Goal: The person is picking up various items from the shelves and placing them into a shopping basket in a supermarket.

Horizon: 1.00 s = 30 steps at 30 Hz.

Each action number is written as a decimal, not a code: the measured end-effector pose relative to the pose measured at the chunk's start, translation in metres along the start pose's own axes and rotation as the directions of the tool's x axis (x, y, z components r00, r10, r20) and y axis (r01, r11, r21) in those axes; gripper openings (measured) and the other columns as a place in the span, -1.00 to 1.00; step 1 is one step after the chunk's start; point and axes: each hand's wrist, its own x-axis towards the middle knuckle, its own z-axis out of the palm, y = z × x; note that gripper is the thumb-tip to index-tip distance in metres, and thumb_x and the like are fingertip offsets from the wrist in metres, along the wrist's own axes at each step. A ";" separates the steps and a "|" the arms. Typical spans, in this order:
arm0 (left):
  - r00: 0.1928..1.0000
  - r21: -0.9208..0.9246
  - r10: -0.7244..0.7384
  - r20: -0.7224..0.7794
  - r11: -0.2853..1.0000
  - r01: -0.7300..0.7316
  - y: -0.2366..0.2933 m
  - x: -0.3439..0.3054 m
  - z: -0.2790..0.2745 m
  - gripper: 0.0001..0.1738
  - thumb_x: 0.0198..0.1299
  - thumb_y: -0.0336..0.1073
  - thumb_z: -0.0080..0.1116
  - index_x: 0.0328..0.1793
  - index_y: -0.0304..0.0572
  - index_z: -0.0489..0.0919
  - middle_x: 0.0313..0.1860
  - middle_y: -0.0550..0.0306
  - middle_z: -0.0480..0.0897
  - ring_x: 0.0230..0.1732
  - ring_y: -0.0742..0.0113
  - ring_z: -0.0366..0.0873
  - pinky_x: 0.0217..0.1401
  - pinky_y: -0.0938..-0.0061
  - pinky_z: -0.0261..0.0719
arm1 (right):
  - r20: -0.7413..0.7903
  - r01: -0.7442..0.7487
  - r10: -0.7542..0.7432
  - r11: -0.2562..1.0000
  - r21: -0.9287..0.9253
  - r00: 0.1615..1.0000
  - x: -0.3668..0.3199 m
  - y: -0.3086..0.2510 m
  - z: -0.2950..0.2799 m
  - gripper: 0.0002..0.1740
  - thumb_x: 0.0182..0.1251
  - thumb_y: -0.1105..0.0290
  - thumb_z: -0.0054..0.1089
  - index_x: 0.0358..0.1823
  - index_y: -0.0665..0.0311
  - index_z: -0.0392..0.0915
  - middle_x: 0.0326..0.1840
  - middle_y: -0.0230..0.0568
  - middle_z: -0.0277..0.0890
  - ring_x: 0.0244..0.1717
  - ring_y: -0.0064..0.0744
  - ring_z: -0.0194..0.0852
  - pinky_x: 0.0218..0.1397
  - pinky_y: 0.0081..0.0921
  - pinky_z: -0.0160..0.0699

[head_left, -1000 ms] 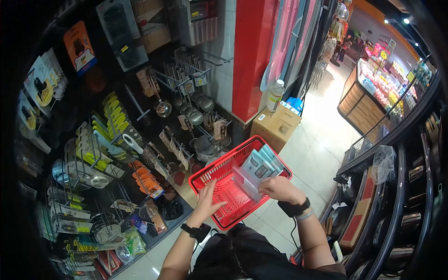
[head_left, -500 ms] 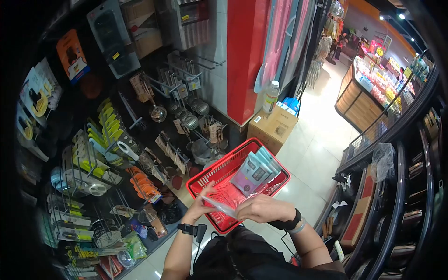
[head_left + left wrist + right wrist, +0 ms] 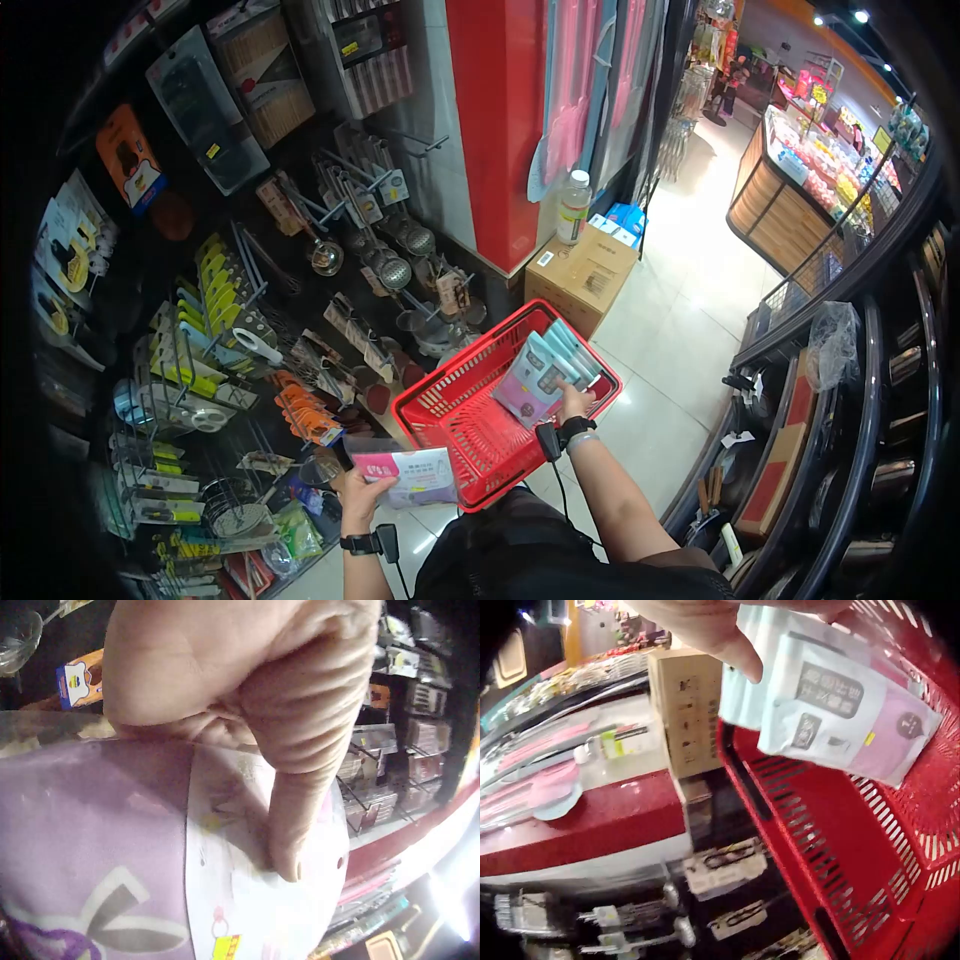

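Note:
The left hand (image 3: 357,497) pinches a clear package (image 3: 425,474) with a pink and white label, left of the red basket (image 3: 408,420). In the left wrist view the thumb of the left hand (image 3: 240,682) lies across the white label of the purple package (image 3: 97,825). At the basket's right side the right hand (image 3: 573,403) is on the light blue and lilac packets (image 3: 540,375) standing inside. From the right wrist view, the right hand (image 3: 705,630) has its thumb against a packet (image 3: 840,712); its other fingers are mostly hidden.
A cardboard box (image 3: 583,268) with a bottle (image 3: 573,208) on it stands beyond the basket, beside a red pillar (image 3: 490,130). Hooks with ladles (image 3: 395,272) and packaged utensils fill the left wall. Dark shelves of pans (image 3: 850,430) line the right.
The left hand has moved left, out of the basket, with the clear package. The right hand has let go of that package and moved to the packets at the basket's right.

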 end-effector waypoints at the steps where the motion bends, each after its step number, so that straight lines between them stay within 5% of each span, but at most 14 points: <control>1: 0.999 0.011 -0.008 -0.035 1.000 0.008 0.000 -0.006 0.000 -0.72 -0.14 -0.60 0.31 -0.22 -0.26 0.60 -0.31 0.19 0.66 -0.32 0.49 0.58 -0.19 0.60 0.50 | -0.279 -0.025 -0.046 0.970 -0.243 0.959 0.006 0.005 0.005 0.11 -0.35 0.50 0.50 0.29 0.38 -0.05 0.27 0.06 0.14 0.26 -0.09 0.15 0.32 -0.28 0.14; 6: 0.984 0.087 0.002 -0.177 0.996 0.013 0.000 -0.032 0.000 -0.68 -0.17 -0.64 0.27 -0.20 -0.28 0.58 -0.32 0.18 0.65 -0.32 0.45 0.59 -0.18 0.57 0.52 | -0.262 0.005 -0.093 0.948 -0.319 0.961 0.054 0.024 0.005 0.12 -0.47 0.48 0.55 0.24 0.28 0.02 0.24 0.04 0.15 0.23 -0.04 0.18 0.29 -0.25 0.19; 10: 0.968 0.077 -0.025 -0.250 0.996 0.045 -0.002 -0.053 0.000 -0.67 -0.16 -0.65 0.25 -0.18 -0.28 0.58 -0.30 0.17 0.65 -0.30 0.44 0.58 -0.16 0.56 0.52 | -0.052 0.100 -0.104 0.993 -0.067 0.993 0.091 0.050 0.003 0.11 -0.45 0.57 0.52 0.22 0.35 -0.03 0.14 0.01 0.22 0.11 -0.13 0.29 0.17 -0.32 0.29; 11: 0.964 0.079 -0.024 -0.263 0.996 0.046 -0.005 -0.058 0.000 -0.67 -0.16 -0.65 0.25 -0.18 -0.28 0.58 -0.30 0.17 0.65 -0.30 0.44 0.58 -0.16 0.56 0.52 | -0.099 0.098 -0.102 0.994 -0.044 0.990 0.098 0.060 0.007 0.01 -0.41 0.63 0.48 0.19 0.37 0.07 0.06 -0.02 0.35 0.01 -0.18 0.40 0.10 -0.35 0.38; 15: 0.941 0.002 -0.037 -0.336 0.999 0.040 -0.009 -0.072 0.011 -0.66 -0.14 -0.66 0.23 -0.16 -0.28 0.58 -0.27 0.15 0.65 -0.27 0.43 0.59 -0.11 0.54 0.52 | 0.106 0.221 -0.206 0.964 -0.147 0.973 0.132 0.112 0.013 -0.17 -0.47 0.46 0.55 0.04 0.37 0.41 0.08 0.05 0.28 0.11 -0.05 0.29 0.24 -0.31 0.24; 18: 0.915 -0.031 -0.045 -0.401 0.999 0.035 -0.012 -0.081 0.018 -0.72 -0.14 -0.64 0.25 -0.23 -0.27 0.59 -0.31 0.18 0.66 -0.31 0.46 0.59 -0.18 0.57 0.50 | 0.056 0.271 -0.266 0.940 -0.207 0.962 0.110 0.112 0.016 -0.30 -0.40 0.46 0.54 -0.06 0.41 0.47 0.02 0.04 0.36 0.05 -0.09 0.36 0.16 -0.35 0.29; 21: 0.911 -0.063 -0.055 -0.409 0.998 0.032 -0.017 -0.090 0.017 -0.73 -0.14 -0.63 0.26 -0.24 -0.26 0.60 -0.32 0.18 0.66 -0.32 0.47 0.59 -0.19 0.58 0.50 | 0.160 0.392 -0.364 0.894 -0.216 0.918 0.085 0.096 0.016 -0.45 -0.28 0.45 0.51 -0.15 0.37 0.50 -0.21 -0.07 0.52 -0.16 -0.16 0.49 -0.02 -0.37 0.40; 23: 0.910 -0.035 -0.041 -0.413 0.999 0.029 -0.014 -0.095 0.021 -0.74 -0.14 -0.63 0.27 -0.25 -0.27 0.61 -0.33 0.19 0.66 -0.34 0.48 0.58 -0.21 0.59 0.50 | 0.228 0.546 -0.497 0.737 -0.399 0.837 0.070 0.085 0.016 -0.65 -0.12 0.43 0.43 -0.29 0.36 0.50 -0.39 -0.02 0.57 -0.38 -0.23 0.53 -0.21 -0.36 0.44; 25: 0.906 -0.038 -0.033 -0.423 0.999 0.018 -0.016 -0.101 0.017 -0.73 -0.14 -0.63 0.27 -0.24 -0.27 0.60 -0.33 0.19 0.65 -0.34 0.48 0.58 -0.21 0.58 0.50 | 0.247 0.598 -0.546 0.700 -0.390 0.801 0.052 0.069 0.017 -0.68 -0.09 0.40 0.42 -0.32 0.35 0.51 -0.43 -0.05 0.57 -0.40 -0.21 0.52 -0.25 -0.37 0.44; 28: 0.890 -0.033 -0.008 -0.455 0.999 -0.008 -0.021 -0.110 0.008 -0.72 -0.12 -0.62 0.26 -0.21 -0.27 0.59 -0.31 0.20 0.65 -0.32 0.48 0.57 -0.19 0.58 0.49 | 0.385 0.733 -0.651 0.671 -0.111 0.654 0.035 0.053 0.017 -0.75 0.01 0.43 0.35 -0.32 0.37 0.51 -0.45 -0.18 0.56 -0.40 -0.47 0.48 -0.28 -0.49 0.43; 30: 0.871 -0.037 0.008 -0.492 0.999 -0.030 -0.026 -0.119 0.000 -0.71 -0.10 -0.61 0.25 -0.18 -0.27 0.58 -0.30 0.20 0.64 -0.31 0.49 0.57 -0.18 0.58 0.49 | 0.455 0.674 -0.597 0.738 -0.010 0.661 0.011 0.027 0.004 -0.79 0.04 0.47 0.33 -0.31 0.37 0.51 -0.44 -0.26 0.55 -0.38 -0.54 0.45 -0.26 -0.55 0.43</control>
